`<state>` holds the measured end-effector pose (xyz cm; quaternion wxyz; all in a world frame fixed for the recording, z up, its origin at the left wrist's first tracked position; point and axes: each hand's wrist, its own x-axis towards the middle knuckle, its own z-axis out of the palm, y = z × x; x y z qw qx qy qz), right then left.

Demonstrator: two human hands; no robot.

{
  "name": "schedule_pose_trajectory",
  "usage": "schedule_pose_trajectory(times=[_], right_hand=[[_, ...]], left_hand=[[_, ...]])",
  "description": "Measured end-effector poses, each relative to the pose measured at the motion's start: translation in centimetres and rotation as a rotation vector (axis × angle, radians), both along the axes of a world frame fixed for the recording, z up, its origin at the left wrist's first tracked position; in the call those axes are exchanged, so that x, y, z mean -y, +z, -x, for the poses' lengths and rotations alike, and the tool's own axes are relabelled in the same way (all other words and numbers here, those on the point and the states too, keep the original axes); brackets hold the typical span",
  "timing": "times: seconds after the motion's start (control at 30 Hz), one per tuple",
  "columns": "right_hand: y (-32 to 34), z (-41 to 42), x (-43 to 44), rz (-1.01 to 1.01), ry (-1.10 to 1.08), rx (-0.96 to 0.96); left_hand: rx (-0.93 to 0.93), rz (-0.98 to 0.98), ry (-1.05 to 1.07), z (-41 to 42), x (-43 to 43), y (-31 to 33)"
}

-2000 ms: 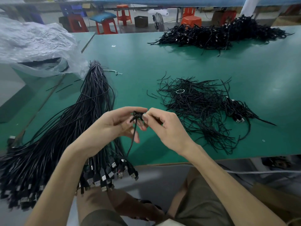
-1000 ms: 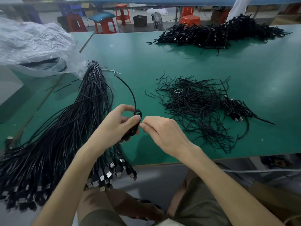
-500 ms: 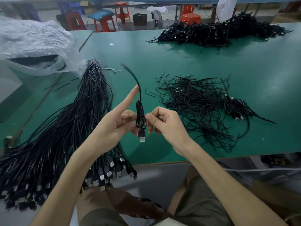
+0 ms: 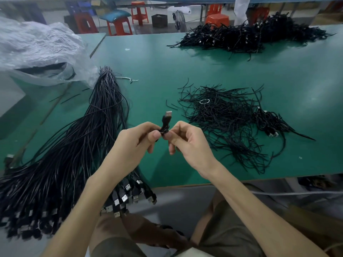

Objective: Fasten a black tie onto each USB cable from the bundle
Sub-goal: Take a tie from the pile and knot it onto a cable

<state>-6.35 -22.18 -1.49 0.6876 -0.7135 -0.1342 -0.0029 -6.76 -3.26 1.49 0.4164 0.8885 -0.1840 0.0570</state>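
Crumpled plastic bag (image 4: 37, 47), red stools (image 4: 139, 13) behind table (image 4: 185, 71)

No text, label, brand or number can be read. The cable (image 4: 165, 121) is too blurred at its plug for any mark to be made out, and the plug ends of the bundle (image 4: 78, 145) at the desk's (image 4: 167, 62) near edge are too small for anything to be read.
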Motion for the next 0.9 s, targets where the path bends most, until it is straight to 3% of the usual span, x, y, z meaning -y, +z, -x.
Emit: schedule_pose_trajectory(times=[0.23,0.4,0.47,0.53,0.67,0.9], right_hand=[[0.2,0.6,-0.4,0.291,-0.151,0.244],[-0.1,0.4,-0.4,0.674,-0.324,0.766],[-0.5,0.3,-0.1,0.728,-0.347,0.846],[-0.8,0.6,0.0,0.642,-0.329,0.666],[-0.6,1.0,0.1,0.213,-0.22,0.111],[0.9,1.6,2.0,-0.013,-0.144,-0.247]], left_hand=[[0.061,-0.172,0.234,0.1,1.0,0.8],[-0.159,-0.162,0.248,-1.3,0.7,1.0],[-0.195,-0.134,0.232,-1.5,0.7,0.9],[-0.226,-0.086,0.204,-1.6,0.9,0.5],[-0.264,-0.032,0.166,-1.2,2.3,0.0],[-0.141,-0.061,0.166,-1.4,5.4,0.0]])
